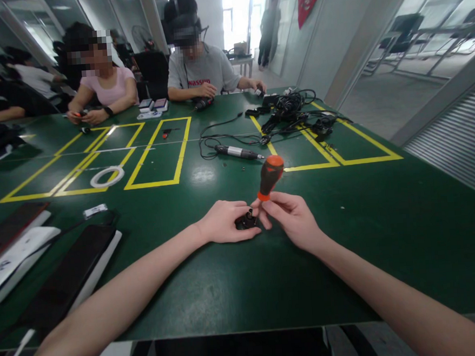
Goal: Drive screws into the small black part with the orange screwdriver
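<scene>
My left hand (227,221) rests on the green table with its fingers and thumb curled around a small black part (246,219). A brass-coloured piece shows on top of that part. Just to the right, my right hand (291,215) pinches an orange and black screwdriver (271,176) low on its handle. The handle points up and leans slightly right. My fingers hide the screwdriver's shaft and tip, so whether it touches the black part is unclear.
Beyond my hands lies a grey and black electric screwdriver (238,152), with tangled black cables (290,112) behind it. A white ring (107,177) and black-and-white devices (69,274) are at left. Two people (201,66) (109,86) work across the table.
</scene>
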The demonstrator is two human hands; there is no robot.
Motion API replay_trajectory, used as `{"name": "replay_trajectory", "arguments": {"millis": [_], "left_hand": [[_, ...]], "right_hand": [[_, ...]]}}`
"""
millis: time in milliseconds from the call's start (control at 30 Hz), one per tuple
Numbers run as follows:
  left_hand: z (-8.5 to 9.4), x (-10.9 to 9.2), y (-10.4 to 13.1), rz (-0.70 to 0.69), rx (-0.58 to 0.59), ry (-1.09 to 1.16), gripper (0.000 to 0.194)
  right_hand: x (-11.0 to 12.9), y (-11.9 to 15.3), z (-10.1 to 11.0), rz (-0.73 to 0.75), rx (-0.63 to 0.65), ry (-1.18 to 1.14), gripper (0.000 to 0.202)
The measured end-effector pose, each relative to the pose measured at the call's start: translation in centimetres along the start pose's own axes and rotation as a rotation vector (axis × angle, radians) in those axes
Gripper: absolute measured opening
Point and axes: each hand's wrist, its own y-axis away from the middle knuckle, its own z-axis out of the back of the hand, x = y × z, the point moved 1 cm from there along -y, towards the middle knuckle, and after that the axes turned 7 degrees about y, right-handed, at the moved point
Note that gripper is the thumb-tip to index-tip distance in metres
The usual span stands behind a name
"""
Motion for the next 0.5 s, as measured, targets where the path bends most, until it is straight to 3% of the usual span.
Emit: {"name": "replay_trajectory", "arguments": {"millis": [133, 500], "left_hand": [[0.03, -0.19, -0.03, 0.006, 0.004, 0.030, 0.032], [0.05, -0.08, -0.01, 0.007, 0.003, -0.007, 0.029]], "right_hand": [[-0.25, 0.16, -0.22, 0.004, -0.013, -0.081, 0.034], [-0.24, 0.03, -0.05, -0.014, 0.005, -0.008, 0.040]]}}
